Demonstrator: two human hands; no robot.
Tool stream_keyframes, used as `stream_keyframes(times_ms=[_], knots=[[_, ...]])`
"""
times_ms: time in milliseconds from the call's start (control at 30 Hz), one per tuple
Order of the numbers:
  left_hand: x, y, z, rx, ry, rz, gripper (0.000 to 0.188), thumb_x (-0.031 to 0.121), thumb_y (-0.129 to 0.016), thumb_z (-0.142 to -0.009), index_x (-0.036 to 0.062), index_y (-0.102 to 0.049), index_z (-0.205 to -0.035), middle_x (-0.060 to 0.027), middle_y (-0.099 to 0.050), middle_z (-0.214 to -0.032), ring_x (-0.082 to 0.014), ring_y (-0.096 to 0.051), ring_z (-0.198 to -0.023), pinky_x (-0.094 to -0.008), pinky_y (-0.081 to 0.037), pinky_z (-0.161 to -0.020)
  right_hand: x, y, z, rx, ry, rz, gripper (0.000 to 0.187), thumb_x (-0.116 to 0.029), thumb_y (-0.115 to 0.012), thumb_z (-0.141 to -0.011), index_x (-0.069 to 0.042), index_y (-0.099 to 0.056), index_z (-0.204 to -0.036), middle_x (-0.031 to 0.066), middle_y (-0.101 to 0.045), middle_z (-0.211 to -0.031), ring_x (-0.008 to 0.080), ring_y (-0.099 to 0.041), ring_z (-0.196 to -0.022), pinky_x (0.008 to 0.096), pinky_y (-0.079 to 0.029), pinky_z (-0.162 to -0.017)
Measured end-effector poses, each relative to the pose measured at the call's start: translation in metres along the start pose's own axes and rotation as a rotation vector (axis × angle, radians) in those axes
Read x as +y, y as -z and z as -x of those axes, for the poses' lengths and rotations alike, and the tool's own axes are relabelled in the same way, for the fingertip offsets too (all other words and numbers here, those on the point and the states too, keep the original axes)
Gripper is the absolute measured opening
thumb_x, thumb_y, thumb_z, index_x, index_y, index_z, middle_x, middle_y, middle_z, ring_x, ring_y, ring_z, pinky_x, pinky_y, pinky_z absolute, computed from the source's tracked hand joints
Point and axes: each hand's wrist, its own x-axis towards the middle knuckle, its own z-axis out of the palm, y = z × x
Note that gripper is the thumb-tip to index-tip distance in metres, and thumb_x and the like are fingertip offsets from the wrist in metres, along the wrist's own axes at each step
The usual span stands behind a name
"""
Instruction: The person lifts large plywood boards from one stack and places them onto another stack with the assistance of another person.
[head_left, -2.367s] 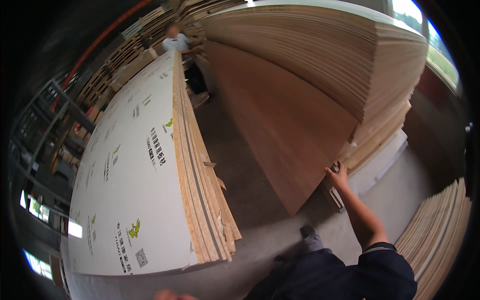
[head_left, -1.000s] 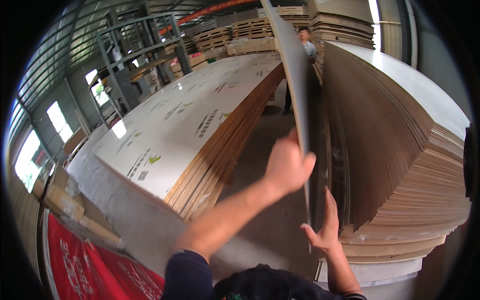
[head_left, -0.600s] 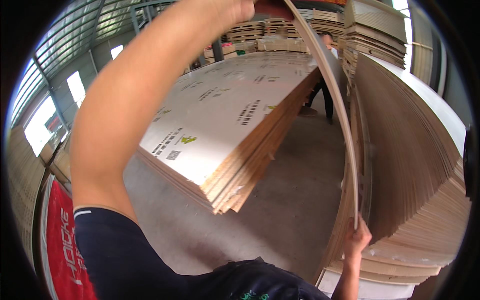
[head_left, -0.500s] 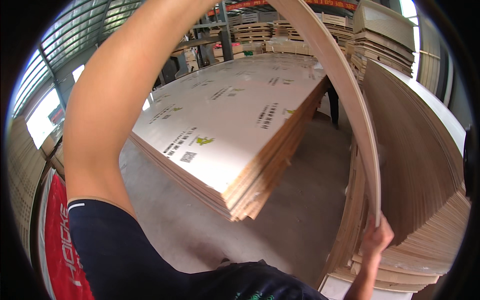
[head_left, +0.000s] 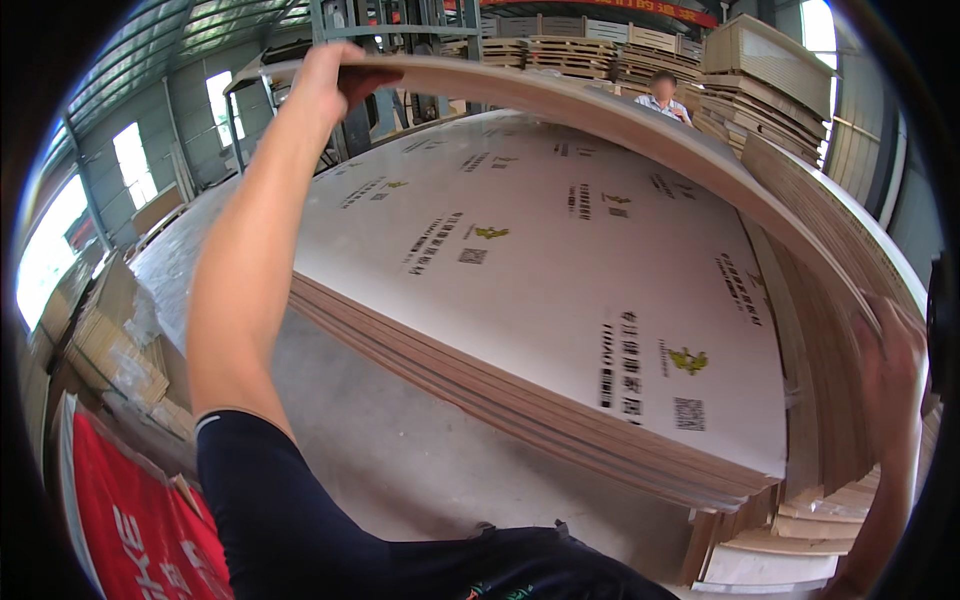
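Observation:
A large thin wood board (head_left: 600, 115) arcs across the upper part of the view, its long pale edge toward me. My left hand (head_left: 335, 80) is closed over the board's edge at the upper left, arm raised. At the far right, my right hand (head_left: 890, 350) is closed round the board's edge; motion blurs its fingers slightly. The board is held above a stack of white-faced wood boards (head_left: 530, 260), whose top carries dark print and green logos. The stack's layered brown edges face me.
Tall piles of brown boards (head_left: 880, 250) stand along the right. At the back are stacked panels (head_left: 570, 55), a forklift-like metal frame (head_left: 390, 30) and a person (head_left: 662, 100). A red banner-like sheet (head_left: 120, 500) and more boards (head_left: 110, 350) lie at the left. Grey concrete floor (head_left: 380, 420) shows before the stack.
The held board has swung from steep at my right to flatter over the stack. My left hand has come into view and my right hand is higher. My view has shifted.

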Motion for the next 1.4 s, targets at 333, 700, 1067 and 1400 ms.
stream_keyframes(times_ms=[333, 700, 1067, 1400], knots=[[-0.071, 0.288, -0.008, 0.053, 0.194, -0.314, 0.021, 0.025, -0.068, -0.080, 0.0059, -0.060, -0.081, -0.0064, -0.057, -0.062, -0.0165, -0.054, -0.049, -0.0277, -0.042, -0.044, -0.228, 0.014, -0.049, -0.410, 0.342, -0.118, 0.043, -0.022, -0.071, -0.067, 0.007, -0.063, -0.098, 0.0189, -0.063, -0.095, 0.0316, -0.064, -0.080, 0.0374, -0.051, -0.066], [-0.135, 0.297, 0.131, 0.060, -0.997, -1.015, 0.053, 0.041, -0.048, -0.094, -0.0079, -0.059, -0.113, -0.0204, -0.059, -0.118, -0.0348, -0.050, -0.120, -0.0458, -0.033, -0.105, -0.035, -0.031, 0.123, -0.515, -0.789, -0.361, 0.062, -0.026, -0.058, -0.089, 0.004, -0.039, -0.139, 0.0194, -0.043, -0.143, 0.0311, -0.040, -0.132, 0.0379, -0.027, -0.111], [-0.155, 0.275, 0.113, -0.100, -1.107, -1.060, 0.044, 0.036, -0.044, -0.093, 0.0011, -0.065, -0.075, -0.0085, -0.069, -0.089, -0.0253, -0.064, -0.086, -0.0360, -0.042, -0.075, -0.002, -0.084, 0.124, -0.566, -0.910, -1.055, 0.035, -0.027, -0.054, -0.094, 0.002, -0.058, -0.112, -0.0014, -0.058, -0.101, 0.0080, -0.048, -0.092, 0.0226, -0.038, -0.085], [-0.160, 0.330, 0.078, -0.164, -1.150, -1.129, 0.043, 0.030, -0.037, -0.095, 0.0005, -0.067, -0.083, -0.0107, -0.069, -0.094, -0.0307, -0.064, -0.088, -0.0394, -0.043, -0.076, -0.085, -0.092, 0.073, -0.530, -0.997, -0.765, 0.042, -0.033, -0.054, -0.096, 0.005, -0.058, -0.113, 0.0022, -0.063, -0.094, 0.0084, -0.055, -0.082, 0.0260, -0.046, -0.075]])
